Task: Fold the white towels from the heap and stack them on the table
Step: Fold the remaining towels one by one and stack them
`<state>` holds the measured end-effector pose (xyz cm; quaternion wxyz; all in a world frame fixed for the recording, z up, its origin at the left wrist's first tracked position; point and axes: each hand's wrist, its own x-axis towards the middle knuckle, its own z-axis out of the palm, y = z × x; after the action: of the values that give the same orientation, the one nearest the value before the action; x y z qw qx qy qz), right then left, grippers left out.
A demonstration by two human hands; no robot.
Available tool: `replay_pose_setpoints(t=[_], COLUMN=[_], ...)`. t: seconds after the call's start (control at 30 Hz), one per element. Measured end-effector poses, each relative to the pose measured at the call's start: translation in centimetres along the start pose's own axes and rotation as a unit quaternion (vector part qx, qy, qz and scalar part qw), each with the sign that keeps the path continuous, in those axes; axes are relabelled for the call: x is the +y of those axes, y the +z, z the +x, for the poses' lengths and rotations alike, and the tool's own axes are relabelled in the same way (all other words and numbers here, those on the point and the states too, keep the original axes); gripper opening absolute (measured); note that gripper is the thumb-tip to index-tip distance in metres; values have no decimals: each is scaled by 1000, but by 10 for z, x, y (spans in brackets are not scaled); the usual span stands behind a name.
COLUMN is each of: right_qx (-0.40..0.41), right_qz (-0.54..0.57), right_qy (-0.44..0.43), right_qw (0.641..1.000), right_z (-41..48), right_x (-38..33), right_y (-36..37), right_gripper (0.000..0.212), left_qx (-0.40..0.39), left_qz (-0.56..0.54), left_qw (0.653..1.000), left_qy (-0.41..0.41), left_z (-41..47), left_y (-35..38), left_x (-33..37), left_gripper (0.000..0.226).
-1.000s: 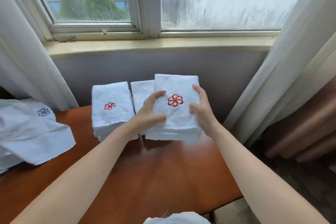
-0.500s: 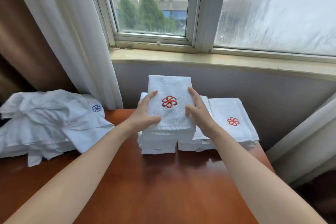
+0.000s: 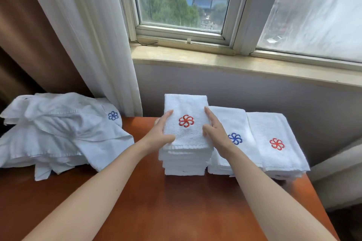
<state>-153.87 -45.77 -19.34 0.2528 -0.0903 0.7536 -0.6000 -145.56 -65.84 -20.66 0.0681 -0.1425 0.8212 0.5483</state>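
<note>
A folded white towel with a red flower logo (image 3: pixel 186 123) lies on top of the leftmost stack of folded towels (image 3: pixel 185 162). My left hand (image 3: pixel 159 133) rests along its left edge with straight fingers and the thumb on its near top. My right hand (image 3: pixel 214 130) presses its right edge the same way. Beside it stand a middle stack topped by a blue logo (image 3: pixel 233 121) and a right stack topped by a red logo (image 3: pixel 278 139). The heap of unfolded white towels (image 3: pixel 58 131) lies at the table's left.
The stacks stand at the back of a reddish wooden table (image 3: pixel 176 205), against the wall under a window sill (image 3: pixel 235 64). A white curtain (image 3: pixel 94 35) hangs behind the heap. The table's right edge runs just past the right stack.
The red-logo towel between my hands was at the right end of the row a second ago; it now lies on the leftmost stack. The view has swung left and down.
</note>
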Motion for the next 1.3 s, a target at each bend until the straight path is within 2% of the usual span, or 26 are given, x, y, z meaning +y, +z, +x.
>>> replay_pose_setpoints(t=[0.17,0.53,0.67,0.77,0.93,1.03,1.17,1.3], right_qx=[29,-6,2,26,71,79,16,-42], right_qz=[-30,-88,-100,-153,-339,-416,-489,-504], right_qy=[25,33,34,8,-43,-134,-244,-309], right_qw=[999,996,994,988,937,896,837,805], right_z=[14,24,17,7,-14,-28,-42,-54], right_x=[20,27,26,26,18,4,-13,-20], right_y=[10,9,8,10,12,20,41,77], right_gripper=[77,77,75,68,58,52,49,49], left_qx=[-4,-16,27,86,126,158,203,229], left_qz=[-28,1,-1,46,141,176,211,241], left_qw=[999,998,997,994,982,972,956,943], left_qy=[-37,-62,-67,-47,-7,17,37,-13], left_z=[12,25,16,5,-21,-39,-65,-96], left_y=[8,20,20,21,24,23,19,8], left_x=[-17,-31,-31,-31,-22,-12,-8,-24], left_gripper=[94,89,91,77,63,60,56,62])
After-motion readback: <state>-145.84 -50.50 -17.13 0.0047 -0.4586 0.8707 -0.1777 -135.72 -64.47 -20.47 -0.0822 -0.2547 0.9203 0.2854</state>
